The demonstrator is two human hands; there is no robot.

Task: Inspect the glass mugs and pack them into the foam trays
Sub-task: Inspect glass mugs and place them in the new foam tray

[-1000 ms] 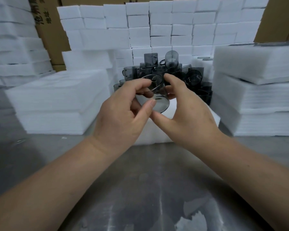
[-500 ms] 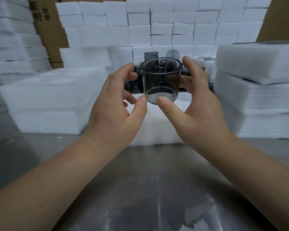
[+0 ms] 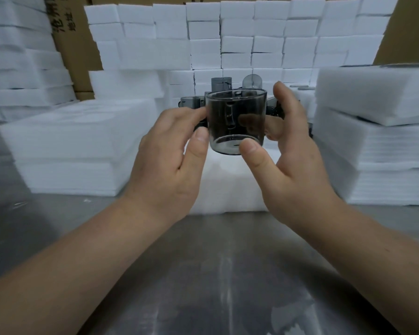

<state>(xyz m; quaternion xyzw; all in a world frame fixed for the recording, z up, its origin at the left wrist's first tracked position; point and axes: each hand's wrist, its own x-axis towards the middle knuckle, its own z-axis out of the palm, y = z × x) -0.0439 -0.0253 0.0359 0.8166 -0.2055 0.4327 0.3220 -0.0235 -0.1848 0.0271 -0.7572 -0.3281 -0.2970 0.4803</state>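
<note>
a: what's different from a second ago?

b: the glass mug (image 3: 236, 122) was tipped over, low between the hands, with its base toward the camera. now it stands upright and higher, in front of the pile of mugs (image 3: 221, 84). its mouth is up and the handle on the far side shows through the wall.

a: who has it?

b: both. the left grip (image 3: 169, 160) pinches its left side, thumb low and fingertips higher. the right grip (image 3: 298, 160) has its thumb at the base rim and its fingers curled round the back. the mug is in the air above the foam tray (image 3: 228, 189) on the worktop (image 3: 215, 274), touching neither.

a: so it's being packed?

b: not yet, i'd say. turning it upright looks like the checking step, a look at base, then wall and rim. i see no chip or crack, though smoky glass and blur would hide fine flaws.

a: and next?

b: if it passes, probably down into a tray pocket. i can't make out the pockets from here.
</note>
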